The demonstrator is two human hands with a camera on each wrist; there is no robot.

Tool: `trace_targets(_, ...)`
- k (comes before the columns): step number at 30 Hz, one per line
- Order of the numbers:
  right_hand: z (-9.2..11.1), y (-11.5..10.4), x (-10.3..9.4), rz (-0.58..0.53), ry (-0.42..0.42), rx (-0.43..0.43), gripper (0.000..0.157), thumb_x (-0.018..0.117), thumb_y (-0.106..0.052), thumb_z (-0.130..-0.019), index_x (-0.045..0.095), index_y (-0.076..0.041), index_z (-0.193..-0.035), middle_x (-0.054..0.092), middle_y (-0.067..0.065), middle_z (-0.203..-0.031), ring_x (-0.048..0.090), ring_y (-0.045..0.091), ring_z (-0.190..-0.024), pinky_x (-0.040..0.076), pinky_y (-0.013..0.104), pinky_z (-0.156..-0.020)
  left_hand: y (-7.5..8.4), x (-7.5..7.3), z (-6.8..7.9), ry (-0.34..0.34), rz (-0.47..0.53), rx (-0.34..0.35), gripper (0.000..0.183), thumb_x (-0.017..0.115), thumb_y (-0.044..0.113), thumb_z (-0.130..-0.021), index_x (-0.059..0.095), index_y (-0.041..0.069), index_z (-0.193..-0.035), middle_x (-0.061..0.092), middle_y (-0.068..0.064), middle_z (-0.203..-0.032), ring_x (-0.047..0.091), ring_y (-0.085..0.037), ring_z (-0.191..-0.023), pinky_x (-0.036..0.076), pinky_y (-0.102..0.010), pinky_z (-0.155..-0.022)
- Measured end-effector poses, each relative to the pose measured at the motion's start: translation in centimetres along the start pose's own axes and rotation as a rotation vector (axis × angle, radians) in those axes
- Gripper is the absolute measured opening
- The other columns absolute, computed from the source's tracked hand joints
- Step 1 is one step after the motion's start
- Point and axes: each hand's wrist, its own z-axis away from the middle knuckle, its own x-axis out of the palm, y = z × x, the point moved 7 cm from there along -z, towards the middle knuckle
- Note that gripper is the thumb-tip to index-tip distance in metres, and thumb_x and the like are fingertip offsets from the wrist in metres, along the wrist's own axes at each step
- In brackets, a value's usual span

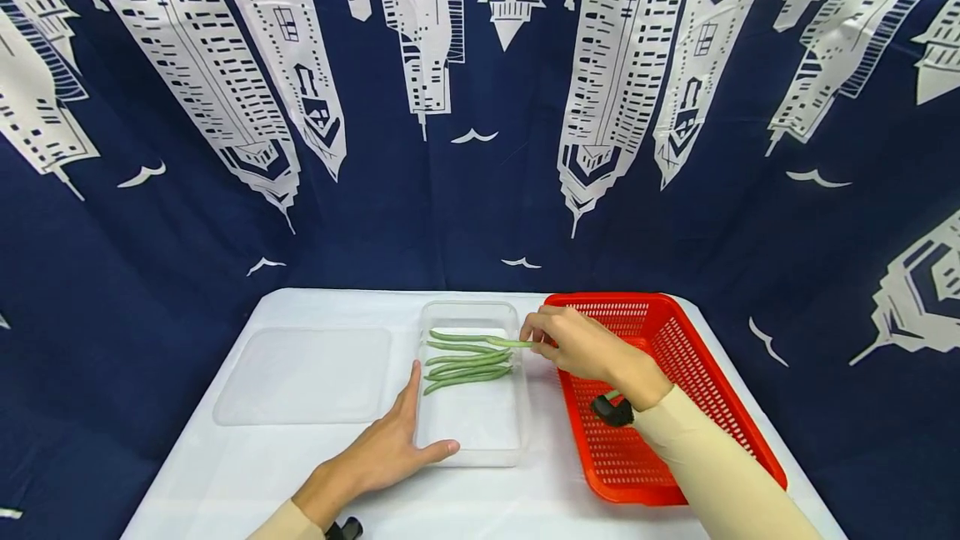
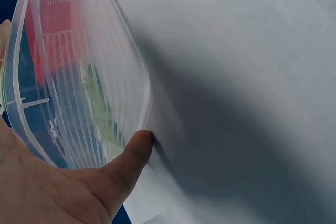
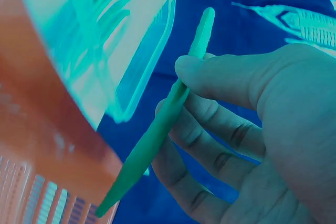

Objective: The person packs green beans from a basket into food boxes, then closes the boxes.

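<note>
Right hand (image 1: 581, 344): pinches one slender green bean (image 1: 512, 343), best kept level; left hand (image 1: 382, 447): outstretched, bracing clear rectangular plastic box (image 1: 476, 427).

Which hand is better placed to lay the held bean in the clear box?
Probably the right hand: it pinches the bean, which points toward the box, while the left hand rests against the box's side.

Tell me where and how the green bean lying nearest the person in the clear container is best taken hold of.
Probably pinch that green bean toward its left end, coming down from above. It lies crosswise, long and slim, with bare container floor on its near side; its right end bunches closer to the other beans. Container walls make a low sideways approach awkward.
</note>
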Motion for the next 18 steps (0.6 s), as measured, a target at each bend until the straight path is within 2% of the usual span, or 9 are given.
trace_targets(6, -1.7, -1.4, 0.9, -0.016, -0.024, -0.027, 0.018, 0.084, -0.002, -0.104, 0.086, -0.014, -0.117, 0.081, 0.0, -0.109, 0.078, 0.013, -0.094, 0.064, 0.028, -0.081, 0.1, 0.0, -0.5, -0.001, -0.004, 0.017, 0.14, 0.08, 0.077, -0.1, -0.012, 0.019, -0.188, 0.012, -0.021, -0.196, 0.053, -0.053, -0.164, 0.049, -0.068, -0.13)
trace_targets(10, -2.7, -2.0, 1.4, -0.006, -0.032, -0.039, 0.019, 0.084, -0.004, -0.104, 0.085, -0.018, -0.116, 0.08, -0.002, -0.11, 0.077, 0.011, -0.091, 0.061, 0.026, -0.079, 0.1, -0.1, -0.7, 0.004, -0.016, 0.023, 0.14, 0.08, 0.077, -0.1, -0.012, 0.018, -0.188, 0.014, -0.023, -0.196, 0.055, -0.053, -0.162, 0.05, -0.068, -0.129)
trace_targets(13, -3.4, -2.5, 1.9, -0.012, -0.044, -0.04, 0.02, 0.084, -0.004, -0.104, 0.085, -0.021, -0.115, 0.079, -0.004, -0.107, 0.074, 0.008, -0.09, 0.059, 0.024, -0.077, 0.1, -0.1, -0.7, 0.008, -0.012, 0.023, 0.14, 0.08, 0.077, -0.1, -0.011, 0.017, -0.188, 0.015, -0.023, -0.196, 0.054, -0.053, -0.163, 0.05, -0.069, -0.128)
trace_targets(18, -4.1, -3.3, 3.1, -0.04, -0.078, -0.04, 0.018, 0.084, -0.004, -0.105, 0.085, -0.017, -0.118, 0.077, -0.004, -0.106, 0.07, 0.006, -0.086, 0.057, 0.022, -0.074, 0.0, 0.0, -0.2, 0.0, -0.003, 0.009, 0.14, 0.08, 0.076, -0.1, -0.012, 0.019, -0.188, 0.015, -0.022, -0.196, 0.056, -0.054, -0.161, 0.051, -0.071, -0.126)
